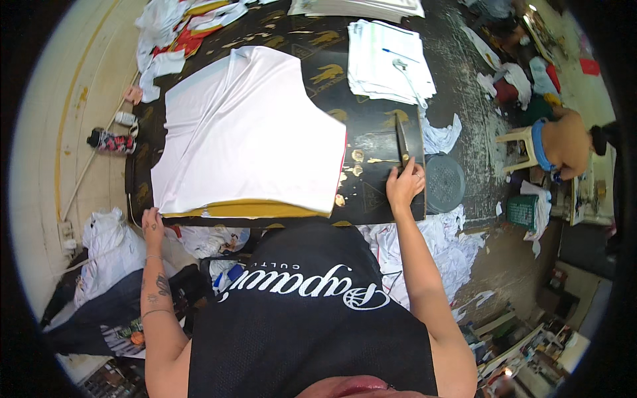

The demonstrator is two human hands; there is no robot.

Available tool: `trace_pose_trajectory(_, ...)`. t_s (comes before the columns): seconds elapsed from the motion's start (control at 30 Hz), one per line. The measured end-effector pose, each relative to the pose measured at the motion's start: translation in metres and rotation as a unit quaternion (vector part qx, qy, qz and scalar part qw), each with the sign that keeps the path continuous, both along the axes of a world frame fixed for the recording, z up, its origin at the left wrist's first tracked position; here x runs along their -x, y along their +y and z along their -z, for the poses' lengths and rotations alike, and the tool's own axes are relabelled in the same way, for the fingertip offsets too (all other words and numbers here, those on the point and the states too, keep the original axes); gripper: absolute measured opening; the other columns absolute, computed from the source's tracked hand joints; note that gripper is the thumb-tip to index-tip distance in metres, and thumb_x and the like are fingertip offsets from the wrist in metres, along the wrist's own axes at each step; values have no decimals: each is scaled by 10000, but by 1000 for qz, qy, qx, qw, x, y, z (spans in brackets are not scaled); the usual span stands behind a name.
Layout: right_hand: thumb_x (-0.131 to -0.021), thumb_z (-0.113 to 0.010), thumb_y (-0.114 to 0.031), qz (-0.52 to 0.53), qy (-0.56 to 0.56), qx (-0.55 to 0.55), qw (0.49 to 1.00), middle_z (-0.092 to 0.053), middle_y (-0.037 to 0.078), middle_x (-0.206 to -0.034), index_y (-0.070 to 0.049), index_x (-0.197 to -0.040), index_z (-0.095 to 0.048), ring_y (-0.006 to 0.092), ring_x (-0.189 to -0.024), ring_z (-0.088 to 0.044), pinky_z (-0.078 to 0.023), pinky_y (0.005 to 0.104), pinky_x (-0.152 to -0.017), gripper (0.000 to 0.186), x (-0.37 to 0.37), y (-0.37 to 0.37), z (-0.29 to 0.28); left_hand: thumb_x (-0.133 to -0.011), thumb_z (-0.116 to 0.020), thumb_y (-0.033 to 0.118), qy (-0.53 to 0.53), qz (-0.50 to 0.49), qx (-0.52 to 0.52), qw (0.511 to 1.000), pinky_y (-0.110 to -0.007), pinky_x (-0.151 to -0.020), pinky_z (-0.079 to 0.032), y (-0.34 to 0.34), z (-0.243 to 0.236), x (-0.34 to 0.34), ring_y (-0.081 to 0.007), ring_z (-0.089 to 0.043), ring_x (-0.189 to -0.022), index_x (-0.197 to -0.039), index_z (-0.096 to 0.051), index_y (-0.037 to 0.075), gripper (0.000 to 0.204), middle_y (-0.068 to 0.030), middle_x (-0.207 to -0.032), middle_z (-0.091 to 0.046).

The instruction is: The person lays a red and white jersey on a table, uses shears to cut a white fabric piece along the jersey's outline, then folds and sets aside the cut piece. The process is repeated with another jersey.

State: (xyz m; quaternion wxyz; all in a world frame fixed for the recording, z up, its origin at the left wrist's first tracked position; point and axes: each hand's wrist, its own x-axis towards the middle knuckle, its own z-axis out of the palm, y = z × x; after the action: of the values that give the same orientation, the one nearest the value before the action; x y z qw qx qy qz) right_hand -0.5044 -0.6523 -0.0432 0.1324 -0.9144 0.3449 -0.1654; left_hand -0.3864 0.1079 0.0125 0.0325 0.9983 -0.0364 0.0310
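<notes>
While the right hand (403, 184) pinches scissors (402, 140), the left hand (152, 222), fingers spread, touches white fabric (249, 136) near a paper stack (388, 61)

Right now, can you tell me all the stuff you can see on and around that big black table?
white fabric stack: one, white over a yellow layer, left half of the black table
scissors: one pair, dark, right part of the table
paper stack: one, white, far side of the table, a blue pen on top
fabric scraps: many, white, floor by the table's right side
round basket: one, dark grey, beside the table's right edge
bottle: one, flowery pink and black, lying on the floor at left
stool: one, pale, at right, another person sitting on it
left hand: one, at the table's near left corner
right hand: one, fingers on the scissors' handle end
</notes>
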Motion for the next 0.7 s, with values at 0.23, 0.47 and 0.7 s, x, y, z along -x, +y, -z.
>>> trace_pose_trajectory(0.23,-799,-799,-240,-593,-2,-108,798,-653,139,-1229,-108,-1264,-684,353,-1156,-584,-467,489,-983,497,-21,140,-2,-934,-621,29,22,38,47,998,-450,-962,-497,51,-9,26,-368,-634,-1068,-1089,-689,16,170,-156,-1058,-698)
trace_pose_trajectory(0.47,-990,-652,-185,-524,353,-289,720,-721,167,-972,-19,-1097,-712,311,-910,-684,-537,410,-845,206,-46,86,-49,-887,-631,110,419,-24,172,891,-378,-774,-558,112,-5,39,-231,-698,-836,-1031,-747,4,214,-132,-882,-741)
trace_pose_trajectory(0.7,-1016,-629,-193,-344,241,-286,862,-664,11,-834,11,-1062,-699,142,-792,-580,-500,316,-750,221,-157,37,-108,-925,-606,225,300,11,152,942,-391,-768,-550,84,-26,-101,-262,-715,-871,-975,-744,19,253,-136,-909,-758)
